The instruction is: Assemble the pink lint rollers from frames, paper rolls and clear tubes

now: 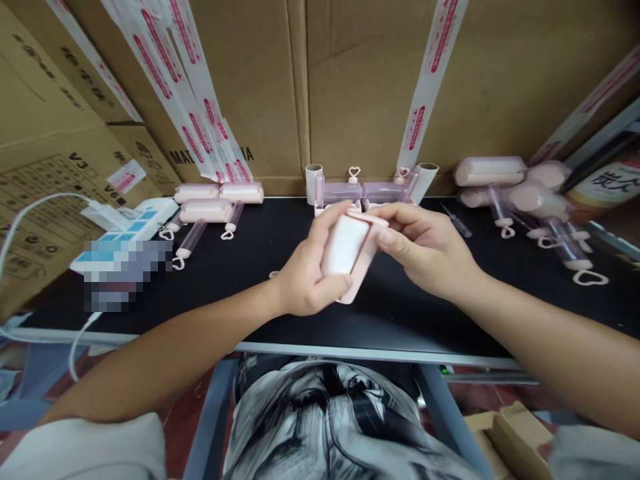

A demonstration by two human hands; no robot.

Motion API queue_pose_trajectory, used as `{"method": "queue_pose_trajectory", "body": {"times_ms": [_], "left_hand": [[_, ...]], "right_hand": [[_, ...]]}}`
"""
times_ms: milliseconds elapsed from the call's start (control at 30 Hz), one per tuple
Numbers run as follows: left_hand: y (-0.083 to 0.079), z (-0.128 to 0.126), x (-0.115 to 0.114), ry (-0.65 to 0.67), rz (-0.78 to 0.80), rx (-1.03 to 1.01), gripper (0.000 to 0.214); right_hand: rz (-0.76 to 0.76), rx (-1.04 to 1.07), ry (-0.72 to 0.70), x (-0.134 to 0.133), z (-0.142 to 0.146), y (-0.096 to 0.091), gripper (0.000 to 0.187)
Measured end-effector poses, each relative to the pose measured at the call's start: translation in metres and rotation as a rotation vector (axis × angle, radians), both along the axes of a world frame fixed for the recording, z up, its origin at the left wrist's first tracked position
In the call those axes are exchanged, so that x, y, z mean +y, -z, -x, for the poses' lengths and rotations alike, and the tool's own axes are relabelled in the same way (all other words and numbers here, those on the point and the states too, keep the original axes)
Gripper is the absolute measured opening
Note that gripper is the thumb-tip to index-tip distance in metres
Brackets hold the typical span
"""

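Observation:
My left hand (305, 277) is closed round a white roll (345, 245) that sits in a pink case (361, 263), held above the black table (260, 293). My right hand (425, 247) pinches the top edge of the same pink case with its fingertips. Both hands meet over the middle of the table. Right behind them stand two translucent purple roller parts (361, 192) with small heart-shaped ends.
Pink lint rollers with clear handles (207, 212) lie at the back left, several more (525, 193) at the back right. A white power strip (125, 230) with a cable sits at the left. Taped cardboard boxes (360, 87) wall off the back. A small screwdriver (457, 223) lies to the right.

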State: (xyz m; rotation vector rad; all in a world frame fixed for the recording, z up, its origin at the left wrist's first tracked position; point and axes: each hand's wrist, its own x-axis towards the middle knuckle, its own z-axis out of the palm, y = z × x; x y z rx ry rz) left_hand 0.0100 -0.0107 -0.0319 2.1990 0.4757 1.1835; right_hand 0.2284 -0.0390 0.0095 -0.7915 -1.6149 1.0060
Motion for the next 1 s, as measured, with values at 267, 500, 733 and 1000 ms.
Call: {"method": "queue_pose_trajectory", "body": {"times_ms": [267, 500, 733, 1000], "left_hand": [[-0.017, 0.000, 0.010, -0.119, 0.623, -0.252, 0.086], [-0.023, 0.007, 0.021, -0.222, 0.571, -0.352, 0.079], [-0.032, 0.020, 0.035, -0.308, 0.688, -0.397, 0.083], [-0.034, 0.022, 0.035, -0.312, 0.842, -0.363, 0.071]], "right_hand": [[0.160, 0.038, -0.206, 0.007, 0.004, 0.023, 0.066], [-0.094, -0.110, 0.012, 0.013, -0.008, 0.016, 0.041], [-0.388, -0.706, 0.533, 0.078, -0.069, 0.013, 0.028], [-0.312, -1.246, 0.364, 0.106, -0.090, 0.035, 0.053]]}}
